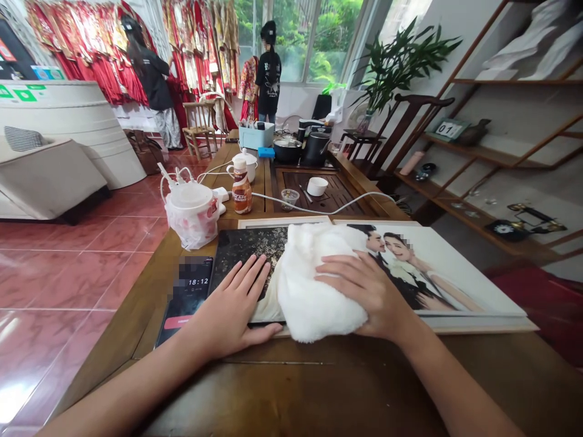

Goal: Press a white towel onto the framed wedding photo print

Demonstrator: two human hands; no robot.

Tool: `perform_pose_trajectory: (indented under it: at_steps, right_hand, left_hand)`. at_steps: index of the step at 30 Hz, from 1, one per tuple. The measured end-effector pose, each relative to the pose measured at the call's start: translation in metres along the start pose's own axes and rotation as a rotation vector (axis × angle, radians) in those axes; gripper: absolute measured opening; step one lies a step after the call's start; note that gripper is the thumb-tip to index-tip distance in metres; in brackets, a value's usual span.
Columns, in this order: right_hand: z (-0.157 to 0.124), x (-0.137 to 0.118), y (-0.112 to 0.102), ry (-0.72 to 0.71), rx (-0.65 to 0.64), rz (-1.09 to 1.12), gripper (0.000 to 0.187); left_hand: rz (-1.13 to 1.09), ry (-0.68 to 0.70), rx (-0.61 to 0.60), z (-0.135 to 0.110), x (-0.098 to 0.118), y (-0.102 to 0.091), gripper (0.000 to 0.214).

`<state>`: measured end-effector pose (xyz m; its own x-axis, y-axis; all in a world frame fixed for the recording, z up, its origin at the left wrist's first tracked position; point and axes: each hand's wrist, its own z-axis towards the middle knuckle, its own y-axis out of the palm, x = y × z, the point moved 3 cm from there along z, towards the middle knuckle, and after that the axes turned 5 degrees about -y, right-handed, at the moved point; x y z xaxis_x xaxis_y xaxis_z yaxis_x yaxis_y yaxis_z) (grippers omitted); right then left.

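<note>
a long wooden table (pixel 319 388) runs away from the viewer, a carved tea tray (pixel 334 188) at its far end. near the front edge lies a large open photo album (pixel 455 276), pages flat. a white fluffy cloth (pixel 314 279) lies bunched over the album's middle. the right hand (pixel 364 294) rests palm down on the cloth, fingers spread and loosely curved over it, pressing rather than gripping. the left hand (pixel 232 309) lies flat and open on the album's dark left page, holding nothing. a phone (pixel 189 297) lies just beside the left hand, a bagged container (pixel 194 212) and a small bottle (pixel 241 188) farther back.
</note>
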<state>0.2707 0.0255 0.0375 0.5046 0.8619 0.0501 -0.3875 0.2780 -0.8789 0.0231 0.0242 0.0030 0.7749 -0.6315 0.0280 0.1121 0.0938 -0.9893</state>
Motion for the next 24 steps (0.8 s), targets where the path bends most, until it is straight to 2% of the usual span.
perform_pose_trajectory:
  at_steps: [4,9,15,21,24]
  right_hand:
    - [0.004,-0.008,0.002,-0.052,0.034,0.098,0.041]
    - [0.002,0.0,-0.001,0.012,-0.024,0.031,0.044]
    - [0.004,-0.008,0.002,-0.045,0.043,0.102,0.039]
    - [-0.001,0.005,-0.002,0.035,-0.01,0.008,0.045]
    - [0.001,-0.002,0.001,0.009,0.015,0.038,0.04]
  left_hand:
    - [0.008,0.018,0.004,0.0,0.001,-0.001,0.088]
    - [0.002,-0.003,0.007,0.001,0.001,-0.001,0.093]
    - [0.012,0.018,0.014,0.0,0.001,-0.002,0.089]
    - [-0.002,0.002,0.005,0.0,0.001,-0.001,0.094]
    - [-0.005,0.006,0.02,-0.001,0.0,-0.001,0.092]
